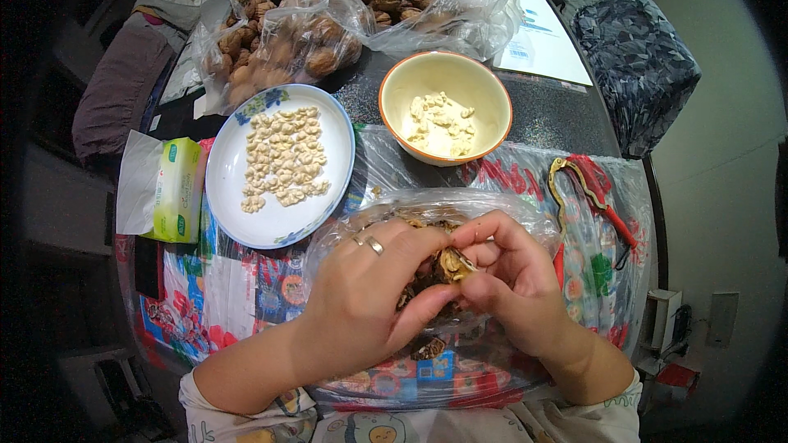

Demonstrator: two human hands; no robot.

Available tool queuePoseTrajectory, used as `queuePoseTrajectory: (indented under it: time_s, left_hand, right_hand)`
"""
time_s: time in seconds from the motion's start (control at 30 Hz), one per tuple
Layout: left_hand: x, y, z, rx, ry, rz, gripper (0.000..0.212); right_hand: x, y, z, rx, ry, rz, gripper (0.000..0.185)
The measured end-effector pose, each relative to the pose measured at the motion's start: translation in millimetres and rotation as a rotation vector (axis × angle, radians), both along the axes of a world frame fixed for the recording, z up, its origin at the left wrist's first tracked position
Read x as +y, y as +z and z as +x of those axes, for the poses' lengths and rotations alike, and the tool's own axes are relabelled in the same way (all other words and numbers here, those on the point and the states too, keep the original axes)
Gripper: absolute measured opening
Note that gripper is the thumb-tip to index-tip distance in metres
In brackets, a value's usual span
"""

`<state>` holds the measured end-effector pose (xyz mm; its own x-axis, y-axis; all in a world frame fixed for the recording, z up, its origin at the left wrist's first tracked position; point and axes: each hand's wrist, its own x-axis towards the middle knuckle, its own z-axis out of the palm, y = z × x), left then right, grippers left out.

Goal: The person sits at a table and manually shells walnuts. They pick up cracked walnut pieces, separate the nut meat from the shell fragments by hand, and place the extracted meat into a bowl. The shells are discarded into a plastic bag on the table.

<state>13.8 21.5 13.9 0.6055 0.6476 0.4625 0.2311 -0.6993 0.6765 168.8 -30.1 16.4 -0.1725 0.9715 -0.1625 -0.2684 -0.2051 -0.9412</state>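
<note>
A broken walnut (452, 264) with its brown shell and pale kernel showing is held between both hands. My left hand (375, 286), with rings on its fingers, curls around it from the left. My right hand (517, 283) pinches its right side with thumb and fingers. Beneath them lies a clear plastic bag (511, 209) with dark shell bits, largely covered by the hands. One loose shell piece (428, 349) rests on the plastic near me. Peeled kernels sit in rows on a white plate (225, 178), and more lie in a cream bowl (443, 67) with an orange rim.
A metal nutcracker (619, 221) with red handles lies at the right. Two plastic bags hold whole walnuts (283, 31) and further walnuts (400, 0) at the back. At the left stands a tissue pack (178, 191) beside a dark phone-like object (148, 267). Printed sheeting covers the table.
</note>
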Motion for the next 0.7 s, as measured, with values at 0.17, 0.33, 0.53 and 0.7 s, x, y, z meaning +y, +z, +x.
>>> queuePoseTrajectory:
  time_s: [0.17,0.33,0.53,0.7]
  left_hand:
    - [-5,2,4,0.019,0.023,0.038,0.037]
    - [-2,2,1,0.111,-0.006,0.091,0.040]
    - [-2,-4,2,0.204,0.020,0.281,0.042]
    - [-3,-8,2,0.211,0.036,0.332,0.045]
  right_hand:
    - [-4,-6,0,0.237,-0.003,-0.075,0.023]
    - [-4,-8,0,0.234,-0.004,-0.108,0.020]
    - [-2,-9,-2,0.290,-0.038,-0.153,0.022]
    - [-2,-10,-3,0.321,-0.049,-0.164,0.023]
